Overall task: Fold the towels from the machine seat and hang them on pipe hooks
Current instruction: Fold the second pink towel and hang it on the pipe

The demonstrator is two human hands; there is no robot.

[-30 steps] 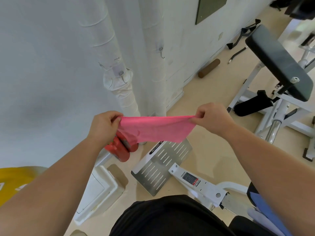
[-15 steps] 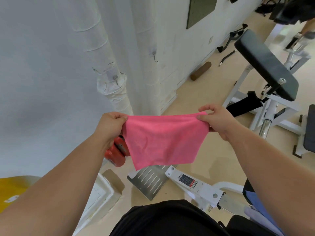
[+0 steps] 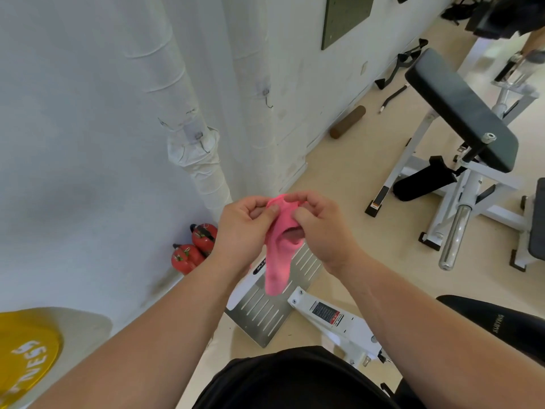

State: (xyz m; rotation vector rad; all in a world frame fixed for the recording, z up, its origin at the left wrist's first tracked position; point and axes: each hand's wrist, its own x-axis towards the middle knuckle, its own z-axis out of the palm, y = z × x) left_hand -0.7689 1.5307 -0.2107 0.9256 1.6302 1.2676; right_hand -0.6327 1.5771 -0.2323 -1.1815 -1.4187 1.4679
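A pink towel [image 3: 280, 255] hangs folded in half, narrow and doubled, in front of me. My left hand [image 3: 241, 228] and my right hand [image 3: 321, 228] are close together, both pinching its top corners. Two white wrapped pipes stand against the wall. The nearer pipe [image 3: 182, 93] carries a small metal hook [image 3: 202, 141] on a taped band. The farther pipe [image 3: 259, 54] carries another hook [image 3: 267, 98]. Both hooks are bare. The towel's lower end hangs over a slotted metal footplate [image 3: 274, 308].
Two red kettlebells [image 3: 191, 249] sit on the floor at the nearer pipe's base. A black padded bench [image 3: 460, 107] on a white frame stands to the right. A brown foam roller [image 3: 348, 121] lies by the wall. A yellow disc [image 3: 26, 352] is at lower left.
My hands came together, bringing the towel's two top corners to meet. The towel went from spread wide to hanging doubled and narrow.
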